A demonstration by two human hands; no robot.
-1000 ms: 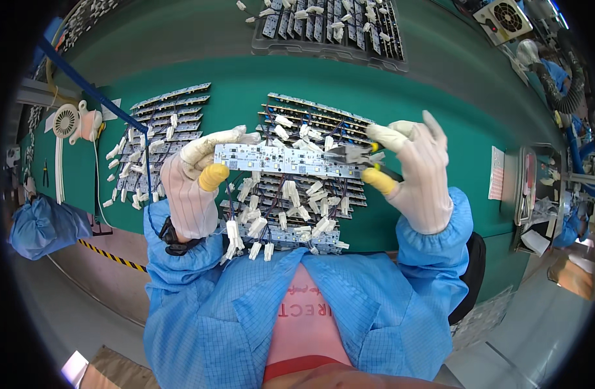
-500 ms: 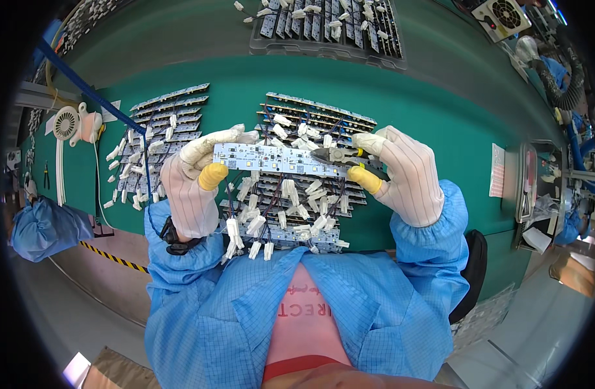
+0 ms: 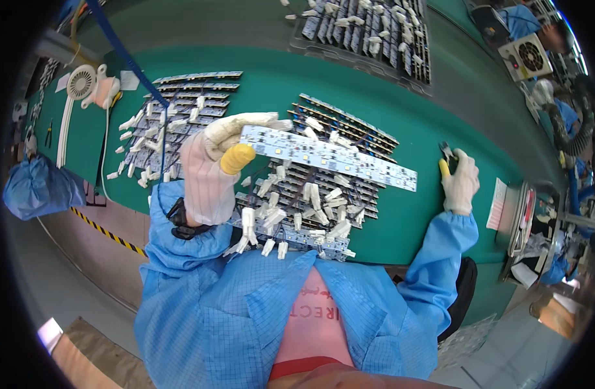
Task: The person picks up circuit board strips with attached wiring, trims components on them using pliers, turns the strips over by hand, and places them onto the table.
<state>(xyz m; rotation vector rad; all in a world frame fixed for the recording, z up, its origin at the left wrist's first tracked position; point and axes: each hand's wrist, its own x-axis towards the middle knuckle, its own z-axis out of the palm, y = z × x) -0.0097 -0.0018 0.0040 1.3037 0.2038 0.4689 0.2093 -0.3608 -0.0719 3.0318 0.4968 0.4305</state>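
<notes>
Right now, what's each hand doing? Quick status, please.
Left hand: grip shut on the white strip board, raised over the pile of boards. Right hand: out on the green table, closed on small cutters.

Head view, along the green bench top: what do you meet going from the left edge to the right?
Small white fan → left pile of light strips → left hand holding one white LED strip → right hand on a small tool → white paper sheet → tray at the bench edge.
</notes>
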